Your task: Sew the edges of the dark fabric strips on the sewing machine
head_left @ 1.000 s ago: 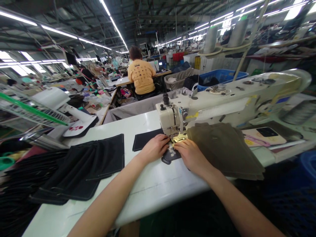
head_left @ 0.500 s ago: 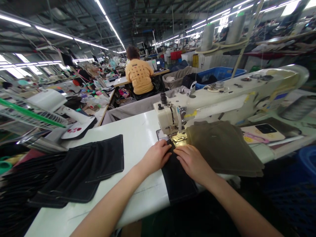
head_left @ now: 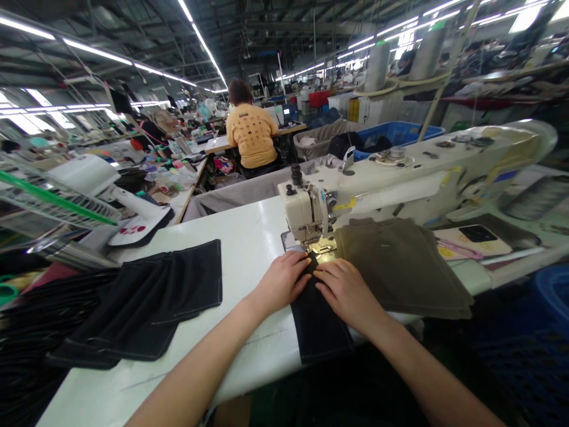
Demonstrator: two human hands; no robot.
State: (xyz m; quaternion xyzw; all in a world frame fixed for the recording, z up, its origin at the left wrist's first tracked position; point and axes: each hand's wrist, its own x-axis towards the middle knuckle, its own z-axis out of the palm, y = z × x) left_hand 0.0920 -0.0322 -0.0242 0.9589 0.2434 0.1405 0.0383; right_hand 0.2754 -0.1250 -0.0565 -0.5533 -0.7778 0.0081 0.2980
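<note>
Head view, hands (head_left: 281, 283) on stitched black denim (head_left: 320, 327)

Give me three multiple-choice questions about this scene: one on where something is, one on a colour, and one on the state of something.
1. Where is the olive fabric stack?
A) Right of the sewing machine head
B) Inside the blue crate
C) On the floor

2. What colour is the seated person's shirt?
A) Blue
B) Yellow
C) Red

3. What are the left hand and right hand doing with the black fabric strip?
A) Lifting it high
B) Pressing it down on the table
C) Cutting it with scissors

Answers: 1 A, the stack lies just right of the machine head. 2 B, the shirt shows yellow. 3 B, both hands rest flat against the strip.
</note>
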